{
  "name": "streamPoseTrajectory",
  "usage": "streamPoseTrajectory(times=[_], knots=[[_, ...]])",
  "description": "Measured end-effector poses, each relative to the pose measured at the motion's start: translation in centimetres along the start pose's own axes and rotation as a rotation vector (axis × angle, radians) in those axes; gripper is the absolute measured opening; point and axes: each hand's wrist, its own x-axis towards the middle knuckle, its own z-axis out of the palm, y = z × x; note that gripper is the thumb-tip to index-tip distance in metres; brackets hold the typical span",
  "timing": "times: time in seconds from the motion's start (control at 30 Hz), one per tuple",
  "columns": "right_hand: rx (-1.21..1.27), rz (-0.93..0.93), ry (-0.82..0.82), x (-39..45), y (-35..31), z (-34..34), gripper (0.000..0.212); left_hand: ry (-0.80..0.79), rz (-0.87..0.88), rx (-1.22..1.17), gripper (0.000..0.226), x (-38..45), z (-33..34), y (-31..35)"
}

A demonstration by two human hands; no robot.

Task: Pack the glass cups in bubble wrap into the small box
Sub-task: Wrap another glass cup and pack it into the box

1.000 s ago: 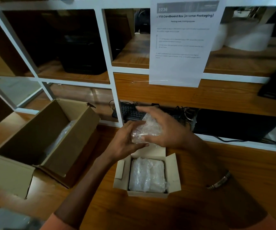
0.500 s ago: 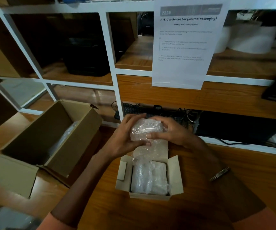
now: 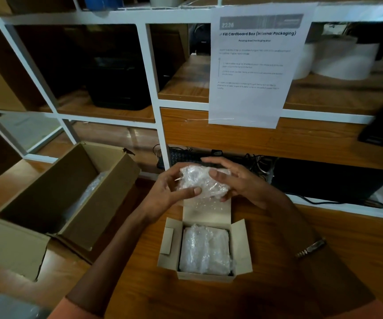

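Bubble-wrapped bundle [image 3: 203, 181] in two hands [image 3: 167, 194] [image 3: 238, 183]; one in small box [image 3: 241, 245].

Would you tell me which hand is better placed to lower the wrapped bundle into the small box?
Probably the right hand: it grips the bundle from above, over the small box. The left hand holds its side.

Small box [image 3: 205, 249] open upward, flaps spread; a bubble-wrapped bundle [image 3: 205, 249] fills its cavity nearly wall to wall. Both hands [image 3: 199, 187] hold a wrapped cup [image 3: 200, 181] above the rear flap. Bare table [image 3: 324, 226] lies right of the box; the large open carton [image 3: 54, 203] stands at left, with a strip of table between. Behind, the shelf frame [image 3: 153, 107] and keyboard [image 3: 185, 156] with its cables close off the far side
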Motion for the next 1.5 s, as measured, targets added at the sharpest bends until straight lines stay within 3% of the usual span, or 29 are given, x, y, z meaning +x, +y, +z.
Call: streamPoseTrajectory(times=[0.17, 0.27, 0.47, 0.6, 0.73, 0.8, 0.9, 1.03, 1.13, 1.3, 1.4, 1.5], knots=[[-0.023, -0.035, 0.106, 0.4, 0.6, 0.1, 0.047, -0.022, 0.0, 0.027, 0.07, 0.0, 0.1, -0.5], [-0.106, -0.116, 0.17, 0.5, 1.1, 0.6, 0.049, -0.07, -0.175, -0.183, 0.06, 0.4, -0.2, -0.9], [-0.372, -0.385, 0.209, 0.4, 3.1, 2.9, 0.058, -0.031, -0.284, -0.202, 0.058, 0.6, -0.7, -1.6], [-0.136, -0.091, 0.108, 0.0, 3.8, 2.7, 0.081, 0.006, -0.226, -0.184, 0.054, 0.0, -1.3, -2.6], [-0.151, 0.093, -0.038, -0.4, 5.3, 3.0, 0.059, -0.058, -0.191, 0.062, 0.061, -0.3, -0.8, -3.5], [-0.179, 0.183, -0.08, -0.8, 5.8, 2.9, 0.058, -0.083, -0.228, 0.093, 0.066, -0.4, -0.3, -4.3], [-0.135, 0.345, -0.093, -1.4, 7.6, 2.8, 0.089, -0.058, -0.261, 0.047, 0.073, -0.5, 0.7, -6.0], [0.003, 0.429, -0.004, -2.7, 10.4, 2.8, 0.084, 0.015, -0.304, -0.088, 0.092, -0.8, 2.0, -8.2], [0.029, 0.476, 0.037, -3.8, 10.7, 3.4, 0.062, -0.003, -0.311, 0.078, 0.077, -1.3, 2.8, -9.7], [-0.119, 0.577, 0.129, -3.9, 12.1, 5.1, 0.065, -0.01, -0.307, 0.251, 0.015, -1.4, 1.9, -13.6], [-0.367, 0.611, 0.176, -3.9, 12.0, 5.9, 0.067, 0.03, -0.228, 0.77, 0.033, -1.3, 1.4, -15.4], [-0.578, 0.637, 0.197, -3.8, 12.7, 6.6, 0.082, -0.141, -0.151, 1.181, 0.063, -1.6, 1.5, -17.4]])
